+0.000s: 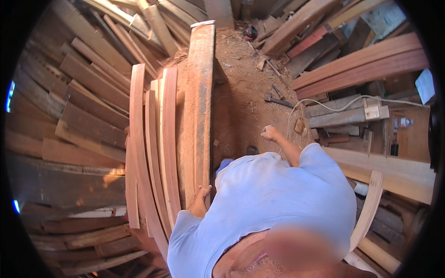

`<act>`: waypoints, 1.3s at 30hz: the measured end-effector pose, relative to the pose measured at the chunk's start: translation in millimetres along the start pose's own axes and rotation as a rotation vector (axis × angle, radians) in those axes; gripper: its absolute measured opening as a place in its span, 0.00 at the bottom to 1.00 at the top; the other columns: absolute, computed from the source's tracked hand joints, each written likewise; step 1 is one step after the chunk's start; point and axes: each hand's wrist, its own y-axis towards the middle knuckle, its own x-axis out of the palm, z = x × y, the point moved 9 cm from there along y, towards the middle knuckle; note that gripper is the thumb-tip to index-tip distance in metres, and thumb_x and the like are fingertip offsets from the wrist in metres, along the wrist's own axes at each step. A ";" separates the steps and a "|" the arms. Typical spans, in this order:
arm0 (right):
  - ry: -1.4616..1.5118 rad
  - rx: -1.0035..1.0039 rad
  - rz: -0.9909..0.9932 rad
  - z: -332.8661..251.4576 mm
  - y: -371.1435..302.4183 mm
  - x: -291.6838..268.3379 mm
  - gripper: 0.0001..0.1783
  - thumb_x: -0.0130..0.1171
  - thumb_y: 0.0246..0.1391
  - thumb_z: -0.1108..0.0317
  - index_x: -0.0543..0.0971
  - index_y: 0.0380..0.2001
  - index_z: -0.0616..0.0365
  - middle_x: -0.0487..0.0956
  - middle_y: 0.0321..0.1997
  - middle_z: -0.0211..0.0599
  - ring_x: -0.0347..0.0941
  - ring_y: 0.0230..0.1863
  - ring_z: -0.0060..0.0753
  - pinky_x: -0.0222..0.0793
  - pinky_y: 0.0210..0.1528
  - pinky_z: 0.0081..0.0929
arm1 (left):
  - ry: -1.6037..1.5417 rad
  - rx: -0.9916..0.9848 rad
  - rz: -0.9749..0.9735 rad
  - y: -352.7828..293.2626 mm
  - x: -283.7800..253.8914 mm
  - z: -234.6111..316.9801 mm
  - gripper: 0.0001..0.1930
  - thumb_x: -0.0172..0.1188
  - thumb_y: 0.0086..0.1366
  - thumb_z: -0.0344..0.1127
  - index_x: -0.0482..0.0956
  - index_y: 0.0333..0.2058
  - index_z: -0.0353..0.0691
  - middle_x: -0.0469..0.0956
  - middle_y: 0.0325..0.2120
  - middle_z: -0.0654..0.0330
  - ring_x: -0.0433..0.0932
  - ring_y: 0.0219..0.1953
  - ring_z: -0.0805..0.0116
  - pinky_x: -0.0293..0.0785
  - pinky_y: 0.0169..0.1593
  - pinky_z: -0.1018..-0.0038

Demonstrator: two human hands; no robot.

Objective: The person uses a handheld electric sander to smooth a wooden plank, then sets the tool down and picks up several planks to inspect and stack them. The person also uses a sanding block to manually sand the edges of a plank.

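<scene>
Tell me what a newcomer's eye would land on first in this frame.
Probably the long thick plank running up the middle, with the left hand resting on its near end. Curved reddish boards lean beside it on the left. The right hand hangs as a loose fist over the sawdust-strewn dirt floor, holding nothing, with lumber piles all round.

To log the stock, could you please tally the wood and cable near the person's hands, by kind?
Thick plank: 1
Curved slats: 4, as far as I can tell
White cable: 1
Total: 6
</scene>
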 end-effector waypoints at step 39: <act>-0.503 -0.001 0.117 61.4 283.5 -267.4 0.15 0.57 0.54 0.62 0.87 0.37 0.59 0.86 0.41 0.47 0.84 0.44 0.50 0.79 0.44 0.47 | 0.274 1.490 -2.272 -769.4 -74.9 762.0 0.39 0.41 0.74 0.65 0.70 0.59 0.28 0.77 0.51 0.39 0.77 0.55 0.47 0.75 0.58 0.50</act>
